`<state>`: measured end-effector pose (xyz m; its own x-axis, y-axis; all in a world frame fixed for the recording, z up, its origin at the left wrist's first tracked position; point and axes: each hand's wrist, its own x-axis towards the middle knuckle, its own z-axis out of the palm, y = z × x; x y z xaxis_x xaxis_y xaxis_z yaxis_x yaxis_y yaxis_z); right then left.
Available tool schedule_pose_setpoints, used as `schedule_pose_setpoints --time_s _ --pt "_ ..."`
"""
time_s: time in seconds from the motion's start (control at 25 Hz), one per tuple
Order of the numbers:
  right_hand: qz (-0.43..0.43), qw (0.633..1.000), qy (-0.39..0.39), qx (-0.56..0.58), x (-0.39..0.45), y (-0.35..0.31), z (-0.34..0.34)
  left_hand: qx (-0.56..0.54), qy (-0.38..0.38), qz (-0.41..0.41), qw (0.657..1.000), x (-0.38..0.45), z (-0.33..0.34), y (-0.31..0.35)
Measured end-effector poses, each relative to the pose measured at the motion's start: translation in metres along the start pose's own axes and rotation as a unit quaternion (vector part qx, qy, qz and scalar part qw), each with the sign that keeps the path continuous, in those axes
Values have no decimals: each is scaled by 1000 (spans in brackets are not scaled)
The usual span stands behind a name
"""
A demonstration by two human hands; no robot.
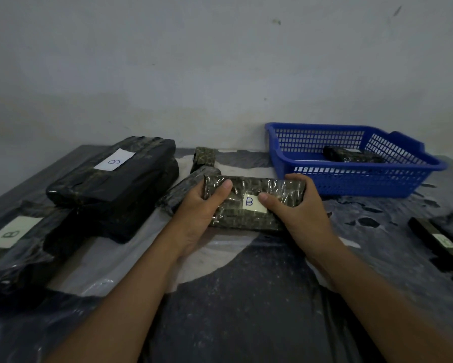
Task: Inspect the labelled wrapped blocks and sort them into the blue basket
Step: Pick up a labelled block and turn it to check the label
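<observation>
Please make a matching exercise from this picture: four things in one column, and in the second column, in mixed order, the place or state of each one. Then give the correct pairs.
Things:
1. block held in both hands
2. blue basket
3. block in the basket
4. big black block

Places or states:
a. far right, by the wall
b. on the left, its B label facing up
c. in the middle, thumbs on top beside its B label
d. lying behind blue mesh walls

Pairs: 1-c, 2-a, 3-d, 4-b
</observation>
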<state>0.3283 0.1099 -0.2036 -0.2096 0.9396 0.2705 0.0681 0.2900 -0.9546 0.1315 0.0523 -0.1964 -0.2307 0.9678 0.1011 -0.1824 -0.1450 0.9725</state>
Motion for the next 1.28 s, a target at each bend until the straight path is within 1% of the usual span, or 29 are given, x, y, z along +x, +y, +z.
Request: schedule_pose_setpoints --time_s 0.08,0.16,0.24,0.4,0.52,0.64,0.76,0.84,0.92,1.0,1.12,1.2,1.28 --pt "5 1000 19 -9 1 1 0 -38 -18 -35 999 0 -2 2" --pt "26 999 12 27 4 -1 -3 -54 -21 -51 997 2 -4 1" --pt "47 996 -12 80 6 0 -6 -61 -10 -50 997 2 -5 -1" --pt "44 994 -35 93 10 4 -8 -78 1 -47 996 2 -5 -1" --pt "57 983 -64 160 12 3 -8 -82 12 -46 995 3 -6 -1" --pt "48 983 -72 159 13 6 -9 -81 19 -47 995 3 -4 0" --pt "74 975 -81 192 14 4 -9 -101 35 -30 994 3 -3 1" --pt "82 969 -102 211 15 4 -11 -133 21 -26 991 2 -6 3" --pt "83 966 -110 218 14 4 -12 -148 -14 -18 989 0 -6 2" --pt "77 969 -109 206 14 8 -11 -126 -29 2 992 0 -5 -2" --pt "77 976 -89 185 15 9 -8 -107 -32 12 994 2 -4 -6" --pt "62 986 -71 138 12 7 -7 -77 -31 29 996 3 -5 -8" --pt "38 995 -53 72 8 7 -4 -17 -22 65 998 4 -8 -12"
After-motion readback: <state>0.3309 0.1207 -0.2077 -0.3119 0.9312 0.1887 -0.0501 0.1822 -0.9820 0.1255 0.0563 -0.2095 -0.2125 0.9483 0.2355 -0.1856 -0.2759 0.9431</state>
